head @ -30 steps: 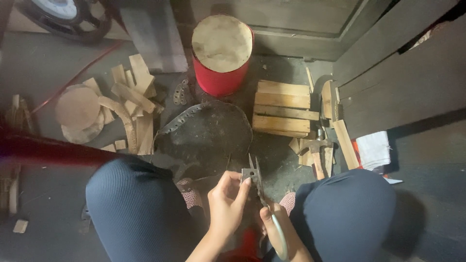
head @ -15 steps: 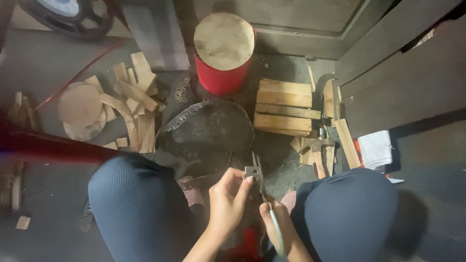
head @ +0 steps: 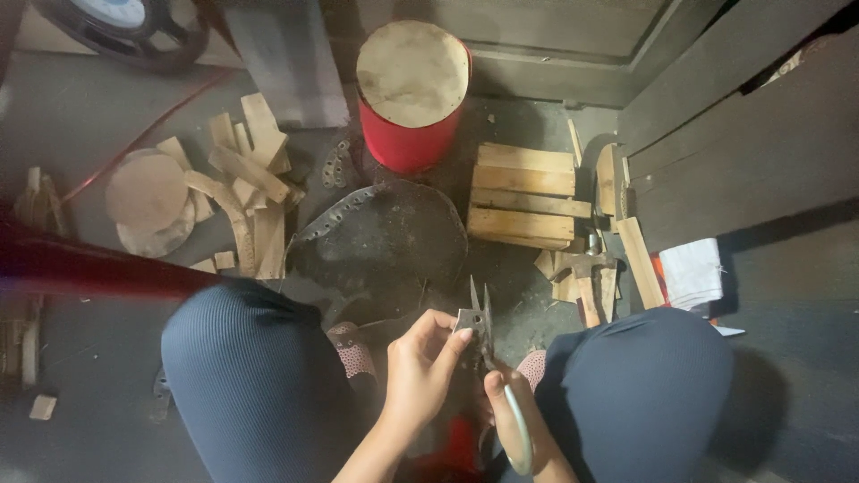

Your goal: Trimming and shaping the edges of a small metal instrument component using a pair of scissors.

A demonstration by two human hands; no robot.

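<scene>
Lower centre of the frame, between the knees: the left hand (head: 419, 376) pinches a small dark flat piece (head: 465, 320) between thumb and fingers (head: 445, 324). The right hand (head: 517, 413) is closed around the pale handles of metal scissors (head: 483, 326), blades parted and pointing up, touching the piece. Beyond, a dark round leather sheet (head: 385, 237) lies on the floor below a red cylindrical drum (head: 413, 94).

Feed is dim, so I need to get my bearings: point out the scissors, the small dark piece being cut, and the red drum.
scissors (head: 480, 315), head view, on the open blades.
small dark piece (head: 465, 319), head view, on its flat face by the left fingers.
red drum (head: 412, 134), head view, on its red side wall.
</scene>
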